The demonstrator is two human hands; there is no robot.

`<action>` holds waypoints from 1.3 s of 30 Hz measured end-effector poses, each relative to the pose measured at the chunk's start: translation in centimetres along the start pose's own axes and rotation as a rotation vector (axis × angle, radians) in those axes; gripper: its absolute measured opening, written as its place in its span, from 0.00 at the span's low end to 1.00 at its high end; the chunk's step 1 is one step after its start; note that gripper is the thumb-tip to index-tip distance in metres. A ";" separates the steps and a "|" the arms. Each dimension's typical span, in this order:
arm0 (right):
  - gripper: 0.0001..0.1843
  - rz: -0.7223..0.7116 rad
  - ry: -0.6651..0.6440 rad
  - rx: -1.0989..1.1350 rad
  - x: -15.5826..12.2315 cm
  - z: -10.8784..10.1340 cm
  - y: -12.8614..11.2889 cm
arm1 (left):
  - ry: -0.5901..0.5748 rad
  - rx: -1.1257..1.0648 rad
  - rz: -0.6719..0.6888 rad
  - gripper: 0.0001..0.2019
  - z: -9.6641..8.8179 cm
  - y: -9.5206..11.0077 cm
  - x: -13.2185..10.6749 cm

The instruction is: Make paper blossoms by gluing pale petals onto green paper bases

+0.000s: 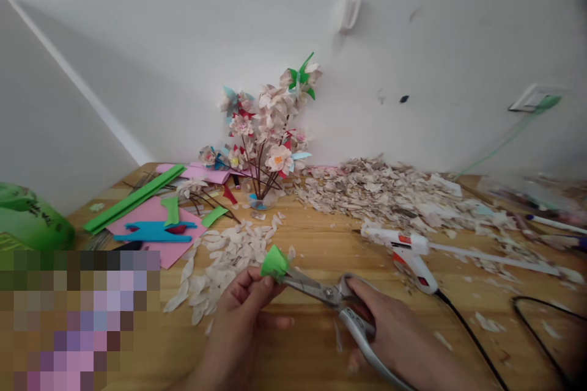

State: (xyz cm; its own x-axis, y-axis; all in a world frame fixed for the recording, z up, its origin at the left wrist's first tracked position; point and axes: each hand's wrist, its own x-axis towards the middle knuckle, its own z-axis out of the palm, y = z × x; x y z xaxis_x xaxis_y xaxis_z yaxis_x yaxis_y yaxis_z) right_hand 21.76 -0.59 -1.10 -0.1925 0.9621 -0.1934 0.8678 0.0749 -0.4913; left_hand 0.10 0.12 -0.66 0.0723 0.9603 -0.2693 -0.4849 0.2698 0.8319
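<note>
My left hand [247,308] pinches a small folded piece of green paper [274,261] above the front of the wooden table. In my right hand [389,324] are grey-handled scissors [328,293], their blades pointing left and reaching the lower right edge of the green paper. Whether the blade tips lie behind the paper or cut into it, I cannot tell. Pale dried petals [229,250] lie loosely spread just beyond my left hand. To the right of the scissors rests a white hot glue gun [408,250] with a glue stick sticking out of its back.
Handmade flowers [275,110] stand in a small clear vase [260,198] near the wall. A heap of dried petals [380,186] covers the back right. Pink paper [160,250], green strips [137,198] and a blue cutout [156,232] lie left. A black cord [472,339] crosses the right side.
</note>
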 end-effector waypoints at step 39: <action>0.26 -0.008 -0.034 0.019 0.0 0.0 -0.5 | 0.001 0.016 -0.019 0.09 -0.1 -0.2 -0.1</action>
State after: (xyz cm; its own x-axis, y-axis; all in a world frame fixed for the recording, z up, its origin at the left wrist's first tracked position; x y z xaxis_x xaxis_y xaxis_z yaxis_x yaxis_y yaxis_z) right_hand 21.34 -0.66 -0.87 -0.2155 0.9518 -0.2181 0.8574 0.0775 -0.5088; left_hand 0.06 -0.05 -0.83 0.0807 0.9548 -0.2860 -0.4690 0.2896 0.8343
